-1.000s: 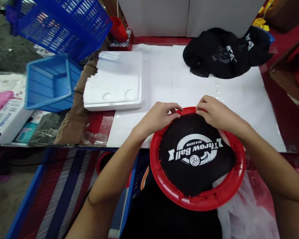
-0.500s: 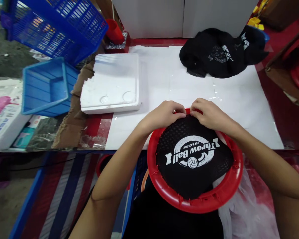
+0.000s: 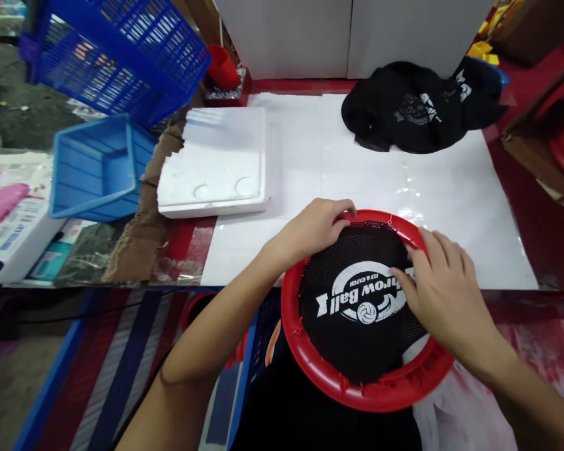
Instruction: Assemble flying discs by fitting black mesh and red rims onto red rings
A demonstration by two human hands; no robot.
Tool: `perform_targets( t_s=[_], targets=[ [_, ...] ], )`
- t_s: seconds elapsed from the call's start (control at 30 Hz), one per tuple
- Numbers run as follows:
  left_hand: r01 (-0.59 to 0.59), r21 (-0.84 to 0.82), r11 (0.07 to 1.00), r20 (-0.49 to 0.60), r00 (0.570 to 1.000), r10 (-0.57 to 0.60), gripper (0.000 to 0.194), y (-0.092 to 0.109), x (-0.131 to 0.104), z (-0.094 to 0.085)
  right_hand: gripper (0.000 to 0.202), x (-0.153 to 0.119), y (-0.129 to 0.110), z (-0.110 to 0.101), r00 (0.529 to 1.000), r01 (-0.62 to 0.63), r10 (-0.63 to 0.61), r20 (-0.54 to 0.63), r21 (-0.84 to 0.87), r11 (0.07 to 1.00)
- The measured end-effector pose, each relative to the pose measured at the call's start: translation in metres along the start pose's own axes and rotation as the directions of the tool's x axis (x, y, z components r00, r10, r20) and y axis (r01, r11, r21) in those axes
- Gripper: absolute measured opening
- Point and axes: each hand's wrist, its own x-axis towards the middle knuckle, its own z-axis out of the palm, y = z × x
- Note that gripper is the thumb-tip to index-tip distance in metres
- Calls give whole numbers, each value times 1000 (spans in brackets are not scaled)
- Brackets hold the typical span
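A red plastic ring (image 3: 305, 351) leans against the table's front edge. Black mesh (image 3: 345, 247) with white "Throw Ball" lettering spans its inside. Along the top and left, the mesh edge meets the ring; at the lower right a gap shows between them. My left hand (image 3: 322, 228) grips the ring's top, thumb inside and fingers curled over the rim. On the right side, my right hand (image 3: 444, 288) wraps over the rim, its thumb on the mesh lettering. That hand hides part of the rim and mesh edge.
Black mesh pieces (image 3: 404, 106) lie piled at the back right of the white-covered table. A white foam block (image 3: 216, 163) sits at left, beside a blue bin (image 3: 94, 169) and a tilted blue basket (image 3: 122, 56). A cardboard box (image 3: 531, 150) with red rings stands at right.
My right hand has left the ring's top and moved down to its right side. My left hand stays at the top. More of the mesh's upper edge now lies along the ring.
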Motion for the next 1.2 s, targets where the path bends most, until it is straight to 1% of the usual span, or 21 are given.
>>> perform_targets(
  t_s=[0.07, 0.1, 0.13, 0.2, 0.27, 0.3, 0.33, 0.37, 0.43, 0.5, 0.57, 0.6, 0.67, 0.7, 0.77, 0.83, 0.97, 1.03, 1.1, 1.13, 1.2],
  targets=[
    [-18, 131, 991, 22, 1000, 16, 28, 7, -10, 0, 36, -17, 3, 5, 999, -52, 52, 10, -27, 998],
    [-24, 203, 979, 47, 999, 14, 30, 12, -17, 0, 37, -18, 9, 7, 998, -53, 53, 27, -6, 999],
    [-22, 273, 962, 80, 997, 0, 32, 18, -24, 0, 36, -14, 16, 10, 998, -39, 37, 56, 39, 998],
    [8, 413, 911, 149, 986, -76, 33, 34, -39, -1, 26, 4, 32, 11, 991, 22, -47, 122, 199, 980],
    [41, 535, 844, 179, 971, -161, 33, 51, -50, 1, 17, 28, 48, 10, 976, 94, -160, 149, 374, 923],
    [46, 579, 814, 166, 971, -174, 32, 58, -52, 2, 18, 39, 54, 9, 971, 134, -206, 125, 430, 893],
    [43, 610, 791, 136, 978, -158, 31, 63, -52, 5, 19, 49, 58, 9, 967, 185, -244, 75, 457, 870],
    [25, 630, 776, 99, 989, -113, 31, 64, -48, 7, 17, 57, 61, 8, 961, 238, -275, 15, 457, 857],
    [-71, 650, 757, 71, 997, 33, 33, 58, -34, 11, 13, 67, 65, 10, 947, 315, -310, -82, 415, 853],
    [-189, 646, 740, 100, 981, 164, 34, 44, -15, 13, 13, 68, 68, 13, 943, 329, -318, -95, 392, 859],
    [-288, 604, 743, 152, 957, 247, 32, 31, 1, 13, 13, 62, 73, 16, 957, 283, -285, -52, 383, 879],
    [-316, 573, 756, 176, 949, 263, 31, 27, 7, 12, 13, 58, 75, 17, 968, 243, -249, -34, 379, 893],
    [-337, 504, 795, 235, 939, 249, 28, 24, 13, 8, 14, 46, 79, 13, 984, 159, -179, 14, 390, 907],
    [-326, 469, 821, 270, 938, 219, 27, 25, 14, 5, 15, 40, 80, 9, 986, 123, -158, 50, 416, 901],
    [-264, 416, 870, 319, 938, 132, 24, 30, 11, -1, 13, 28, 84, 1, 984, 65, -138, 115, 492, 868],
    [-207, 382, 900, 344, 936, 69, 27, 34, 4, -5, 13, 19, 86, -6, 982, 25, -122, 140, 553, 833],
    [-191, 319, 928, 346, 935, 74, 37, 33, -11, -6, 13, 17, 83, -6, 987, 23, -116, 114, 610, 792],
    [-174, 307, 936, 336, 939, 65, 32, 30, -15, -4, 11, 22, 78, -2, 985, 56, -143, 94, 616, 786],
    [-121, 286, 951, 313, 949, 27, 24, 28, -16, -3, 11, 28, 74, 2, 983, 93, -169, 68, 608, 789],
    [-91, 266, 960, 299, 954, 8, 21, 27, -16, -3, 12, 30, 72, 3, 985, 99, -165, 54, 604, 791],
    [-56, 229, 972, 271, 962, -9, 19, 29, -15, -2, 14, 32, 70, 7, 994, 59, -100, 34, 609, 791]
  ],
)
